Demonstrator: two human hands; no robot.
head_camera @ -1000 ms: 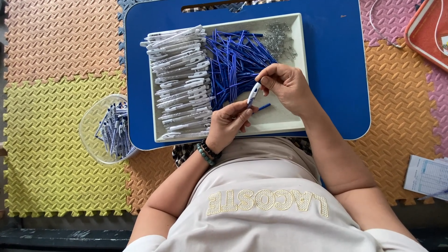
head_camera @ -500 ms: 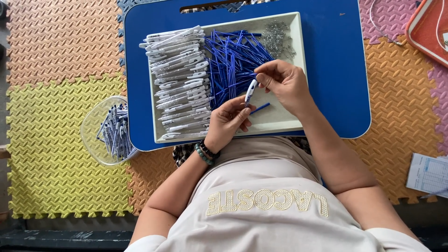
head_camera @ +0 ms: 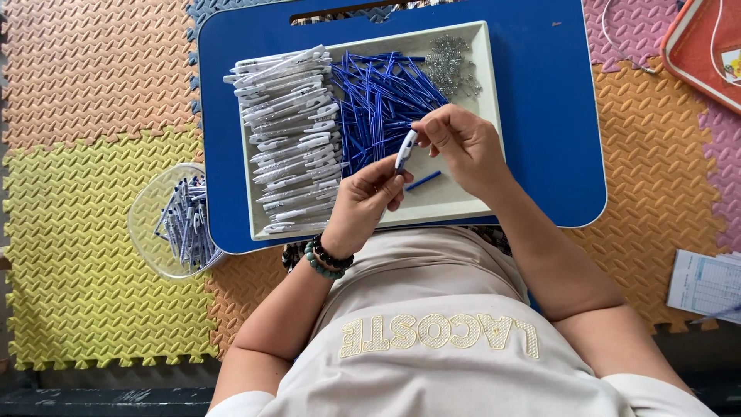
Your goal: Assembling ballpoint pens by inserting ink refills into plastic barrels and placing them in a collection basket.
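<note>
- The person sits on the floor with a blue lap table (head_camera: 540, 116) over the legs, and on it a cream tray (head_camera: 455, 205) holding pen parts.
- Both hands meet over the near middle of the tray, working on one white pen barrel (head_camera: 405, 150).
- The left hand (head_camera: 363, 205) comes up from the near side, its fingers curled about the lower end of the barrel; there are bead bracelets (head_camera: 324, 259) at that wrist.
- The right hand (head_camera: 463, 143) reaches in from the right, thumb and forefinger pinched at the barrel's upper end.
- The barrel stands tilted between the two hands, just above the tray floor.
- A single blue refill (head_camera: 423, 181) lies loose on the tray right beneath the hands.
- On the tray's left side sits a stack of white pen barrels (head_camera: 289, 139), laid roughly side by side.
- In the far middle is a heap of blue refills (head_camera: 378, 96), criss-crossed.
- In the far right corner, a small pile of metal springs (head_camera: 451, 66).
- Off to the left on the foam mats (head_camera: 85, 224), a clear plastic bowl (head_camera: 150, 224) holds finished pens (head_camera: 185, 224).
</note>
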